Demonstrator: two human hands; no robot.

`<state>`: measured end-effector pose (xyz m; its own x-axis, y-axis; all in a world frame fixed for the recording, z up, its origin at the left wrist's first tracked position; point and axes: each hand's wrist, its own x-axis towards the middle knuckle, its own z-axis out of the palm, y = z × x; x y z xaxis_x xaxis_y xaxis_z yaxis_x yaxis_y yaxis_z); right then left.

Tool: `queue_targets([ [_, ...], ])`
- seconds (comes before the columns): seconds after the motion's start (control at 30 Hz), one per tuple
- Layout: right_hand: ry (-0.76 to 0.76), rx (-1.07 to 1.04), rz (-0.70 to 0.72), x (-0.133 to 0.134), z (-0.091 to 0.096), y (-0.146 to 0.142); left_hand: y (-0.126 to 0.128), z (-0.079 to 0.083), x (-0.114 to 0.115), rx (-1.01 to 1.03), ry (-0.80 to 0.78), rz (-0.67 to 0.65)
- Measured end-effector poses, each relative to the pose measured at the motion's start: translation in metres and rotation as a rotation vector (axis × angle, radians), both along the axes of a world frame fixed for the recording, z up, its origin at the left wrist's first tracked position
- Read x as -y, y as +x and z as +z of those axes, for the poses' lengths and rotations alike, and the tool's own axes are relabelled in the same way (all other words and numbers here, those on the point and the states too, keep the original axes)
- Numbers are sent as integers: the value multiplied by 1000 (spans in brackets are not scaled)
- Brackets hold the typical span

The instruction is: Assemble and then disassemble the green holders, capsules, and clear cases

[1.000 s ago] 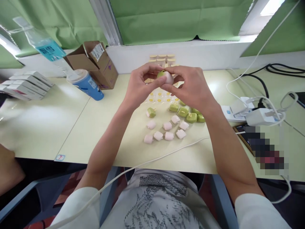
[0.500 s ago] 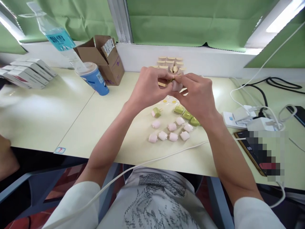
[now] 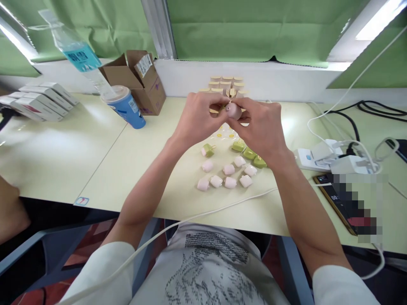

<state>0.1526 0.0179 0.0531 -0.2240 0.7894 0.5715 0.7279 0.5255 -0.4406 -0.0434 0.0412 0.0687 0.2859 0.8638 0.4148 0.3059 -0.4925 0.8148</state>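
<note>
Above the table, my left hand [image 3: 203,116] and my right hand [image 3: 260,125] meet, fingers closed round one small pale-pink rounded piece [image 3: 234,111]. A small round detail shows on its near face. Fingertips of both hands pinch at its top, where a bit of yellowish-green partly shows. Below the hands lie several loose pale-pink pieces [image 3: 229,169] of the same sort. Green glossy pieces [image 3: 249,153] rest beside my right wrist. To the left of these sits a green-and-pink piece [image 3: 207,150] with thin prongs.
Cream-coloured pieces [image 3: 225,84] stand in rows against the wall. A blue cup [image 3: 127,110] with an upturned bottle [image 3: 79,55] and an open carton [image 3: 146,84] stand left. A power strip [image 3: 308,159] and phone [image 3: 337,203] lie right. A white cable [image 3: 222,207] crosses in front.
The pink piece between my fingers has turned, so its rounded end with the small detail now faces me. Both hands stay in nearly the same place.
</note>
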Motion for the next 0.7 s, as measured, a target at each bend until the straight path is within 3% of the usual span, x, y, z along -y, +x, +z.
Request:
queue_targets([
  [0.2, -69, -270, 71, -3, 0, 0, -15, 6, -12, 18, -38, -121],
  [0.43, 57, -247, -101, 2, 21, 18, -27, -15, -39, -193, 46, -60],
  [0.5, -60, -96, -66, 2, 19, 23, -22, -27, -47, -338, 57, -42],
  [0.63, -561, 443, 134, 0, 3, 9, 1, -54, -48, -703, 72, -86],
  [0.7, -712, 642, 143, 1, -4, -5, 14, -64, -43, -866, 115, -140],
])
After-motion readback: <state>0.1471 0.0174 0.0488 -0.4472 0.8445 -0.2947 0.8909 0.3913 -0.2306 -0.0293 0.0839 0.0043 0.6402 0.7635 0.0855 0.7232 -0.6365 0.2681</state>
